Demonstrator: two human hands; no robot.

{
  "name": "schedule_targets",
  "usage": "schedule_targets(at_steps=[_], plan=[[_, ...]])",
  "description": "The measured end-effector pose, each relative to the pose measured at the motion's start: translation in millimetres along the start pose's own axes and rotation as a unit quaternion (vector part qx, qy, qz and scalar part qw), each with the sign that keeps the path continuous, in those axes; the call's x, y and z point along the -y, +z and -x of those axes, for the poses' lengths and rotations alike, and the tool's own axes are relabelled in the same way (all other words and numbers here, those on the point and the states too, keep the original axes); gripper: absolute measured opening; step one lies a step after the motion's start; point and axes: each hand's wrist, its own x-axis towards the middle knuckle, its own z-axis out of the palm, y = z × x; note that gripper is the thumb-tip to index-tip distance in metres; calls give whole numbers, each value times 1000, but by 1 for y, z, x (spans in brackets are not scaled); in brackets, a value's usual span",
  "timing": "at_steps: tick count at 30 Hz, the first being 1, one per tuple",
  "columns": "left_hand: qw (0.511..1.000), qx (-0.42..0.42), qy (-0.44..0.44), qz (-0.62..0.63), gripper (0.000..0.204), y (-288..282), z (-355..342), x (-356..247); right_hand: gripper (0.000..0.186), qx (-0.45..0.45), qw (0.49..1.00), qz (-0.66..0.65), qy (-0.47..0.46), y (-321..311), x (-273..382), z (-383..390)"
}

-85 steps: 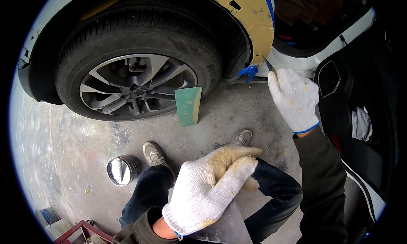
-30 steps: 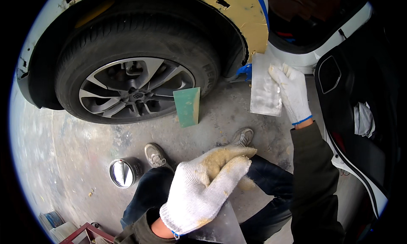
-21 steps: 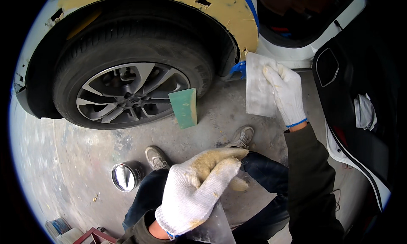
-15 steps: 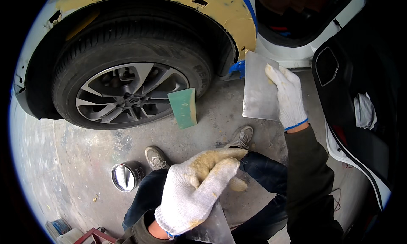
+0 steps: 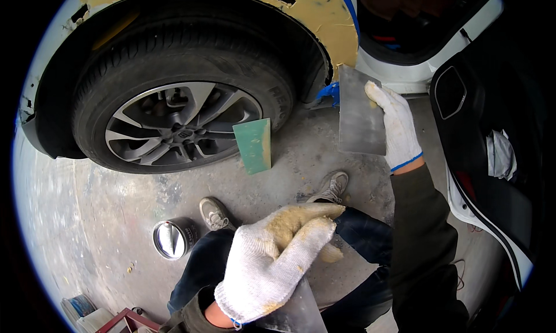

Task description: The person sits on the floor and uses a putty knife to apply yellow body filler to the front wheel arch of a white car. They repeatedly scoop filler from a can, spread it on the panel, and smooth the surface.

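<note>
One grey metal plate (image 5: 360, 116), pinched in the right hand (image 5: 398, 121), is up by the lower tip of the tan fender (image 5: 330, 23), while the left hand (image 5: 266, 263) curls over a second plate (image 5: 296, 313), gripping or not I can't tell!

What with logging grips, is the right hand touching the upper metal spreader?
Touching: head view shows the right hand gripping the upper metal spreader by its edge.

Right hand (image 5: 399, 124): some fingers hidden behind grey plate (image 5: 360, 116). Tan-coated fender (image 5: 324, 14): cut off by upper edge.
</note>
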Motion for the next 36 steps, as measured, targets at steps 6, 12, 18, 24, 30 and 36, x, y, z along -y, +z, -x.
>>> schedule_targets(at_steps=[6,12,18,24,30,36], plan=[[1000,9,9,-20,39,0,-4,2,27,-29,997,66,-5,4,20,-4],[998,-5,-38,-39,32,-2,-2,-7,20,-22,986,157,-46,-5,5,-9],[999,-8,-33,-19,31,-5,3,-7,30,-73,997,4,-37,11,-30,30],[999,-28,-36,-10,32,-7,5,-10,26,-149,974,151,-84,46,-51,45],[999,-40,-12,-23,32,-9,7,-8,23,-239,905,287,-202,89,-68,41],[996,-83,0,-37,36,-20,14,4,31,-145,947,-264,114,105,-82,35]])
